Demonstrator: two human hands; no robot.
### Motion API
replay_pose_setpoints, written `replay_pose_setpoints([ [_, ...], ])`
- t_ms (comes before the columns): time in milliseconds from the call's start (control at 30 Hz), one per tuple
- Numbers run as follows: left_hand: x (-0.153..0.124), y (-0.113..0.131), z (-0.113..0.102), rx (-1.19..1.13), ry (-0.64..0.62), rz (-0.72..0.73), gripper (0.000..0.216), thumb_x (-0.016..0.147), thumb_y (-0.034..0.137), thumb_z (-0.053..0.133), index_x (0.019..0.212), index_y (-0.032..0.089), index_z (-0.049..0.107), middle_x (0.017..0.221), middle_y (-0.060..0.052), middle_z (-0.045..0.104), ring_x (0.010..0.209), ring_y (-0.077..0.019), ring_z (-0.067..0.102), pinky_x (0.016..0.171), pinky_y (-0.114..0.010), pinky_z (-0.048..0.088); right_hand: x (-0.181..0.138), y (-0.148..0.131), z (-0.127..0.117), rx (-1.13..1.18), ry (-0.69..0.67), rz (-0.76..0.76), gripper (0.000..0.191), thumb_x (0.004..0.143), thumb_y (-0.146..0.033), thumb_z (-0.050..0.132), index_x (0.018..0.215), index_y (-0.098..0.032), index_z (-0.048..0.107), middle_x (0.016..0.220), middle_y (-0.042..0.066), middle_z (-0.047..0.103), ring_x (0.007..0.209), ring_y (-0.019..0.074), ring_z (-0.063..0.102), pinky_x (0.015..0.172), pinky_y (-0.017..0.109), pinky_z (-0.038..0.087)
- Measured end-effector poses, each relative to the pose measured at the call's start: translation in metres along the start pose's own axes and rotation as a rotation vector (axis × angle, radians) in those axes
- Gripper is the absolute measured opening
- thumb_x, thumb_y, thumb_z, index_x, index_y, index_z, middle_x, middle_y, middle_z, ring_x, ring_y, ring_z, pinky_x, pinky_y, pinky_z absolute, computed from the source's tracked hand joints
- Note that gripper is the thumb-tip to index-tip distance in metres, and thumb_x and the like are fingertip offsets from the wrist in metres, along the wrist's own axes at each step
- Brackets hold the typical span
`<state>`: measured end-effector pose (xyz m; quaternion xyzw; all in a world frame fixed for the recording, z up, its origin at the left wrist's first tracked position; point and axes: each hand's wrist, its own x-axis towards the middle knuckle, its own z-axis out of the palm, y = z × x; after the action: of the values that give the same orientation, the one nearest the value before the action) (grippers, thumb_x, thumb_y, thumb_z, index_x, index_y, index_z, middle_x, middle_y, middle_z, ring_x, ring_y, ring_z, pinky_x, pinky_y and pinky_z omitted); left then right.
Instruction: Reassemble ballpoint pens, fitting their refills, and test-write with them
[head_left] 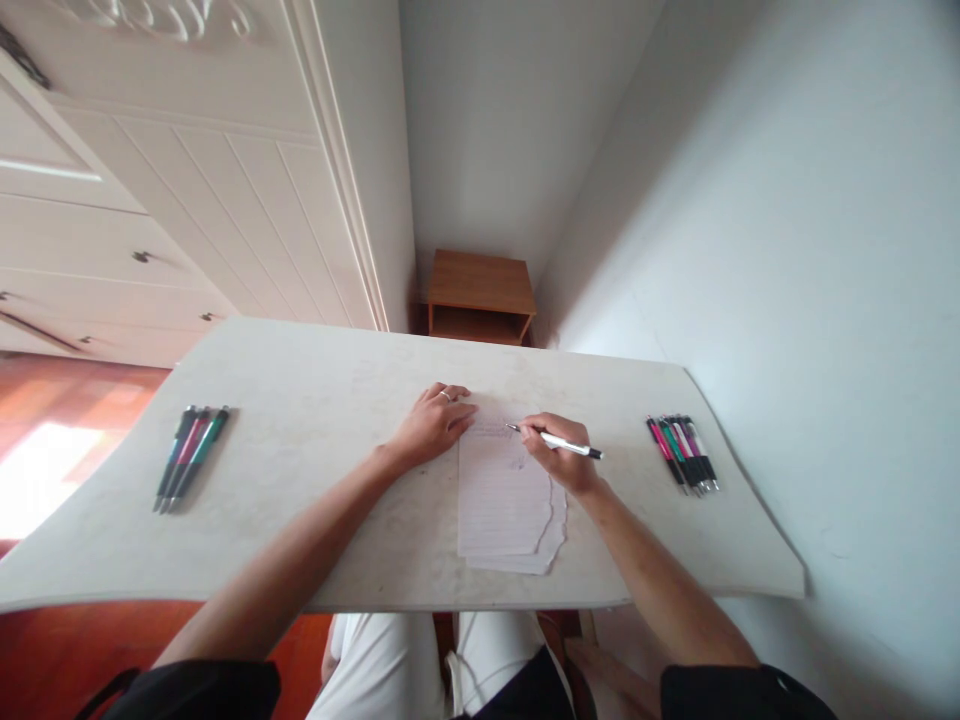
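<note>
My right hand [561, 452] is closed around a white pen [556, 441], whose tip rests near the top of a lined sheet of paper [501, 495]. The sheet lies on a few other torn sheets in the middle of a white table [322, 420]. My left hand [435, 420] lies flat with its fingers stretched out, pressing on the top left corner of the paper. There is a ring on one of its fingers.
Three pens [189, 457] lie side by side at the table's left. Several more pens [682, 453] lie at its right, close to a white wall. A small wooden cabinet [480, 297] stands beyond the table. White cupboard doors [187, 190] rise at the left.
</note>
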<state>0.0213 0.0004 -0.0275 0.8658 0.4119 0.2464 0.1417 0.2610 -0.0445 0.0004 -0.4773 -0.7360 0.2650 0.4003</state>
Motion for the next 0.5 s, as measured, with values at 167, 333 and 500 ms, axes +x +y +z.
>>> replay_pose_setpoints([
  [167,-0.001,-0.001,0.002,0.007,0.010,0.002,0.025,0.093,0.029,0.054,0.108,0.021,0.072,0.119,-0.012,0.062,0.106,-0.0254,0.053,0.095,-0.043,0.047,0.003,0.005,0.002,-0.173,-0.131,0.111,0.017,0.081,-0.024,0.055,0.069,-0.019,0.065,0.057,-0.001,0.062,0.050,0.0108,0.053,0.051,0.021,0.038],
  [333,-0.001,-0.001,0.002,0.000,0.010,0.000,0.025,0.093,0.029,0.054,0.108,0.021,0.072,0.120,-0.012,0.062,0.107,-0.0256,0.053,0.095,-0.044,0.047,0.006,0.019,-0.016,-0.171,0.014,0.299,0.018,0.079,-0.025,0.053,0.065,-0.018,0.061,0.051,-0.002,0.057,0.047,0.0109,0.050,0.047,0.021,0.035],
  [500,0.000,-0.001,0.002,-0.007,0.018,0.000,0.024,0.092,0.029,0.055,0.107,0.021,0.072,0.119,-0.011,0.062,0.105,-0.0252,0.053,0.094,-0.043,0.047,0.001,0.006,-0.001,-0.046,-0.194,0.177,0.017,0.080,-0.026,0.055,0.072,-0.018,0.068,0.057,-0.001,0.065,0.051,0.0115,0.055,0.051,0.020,0.039],
])
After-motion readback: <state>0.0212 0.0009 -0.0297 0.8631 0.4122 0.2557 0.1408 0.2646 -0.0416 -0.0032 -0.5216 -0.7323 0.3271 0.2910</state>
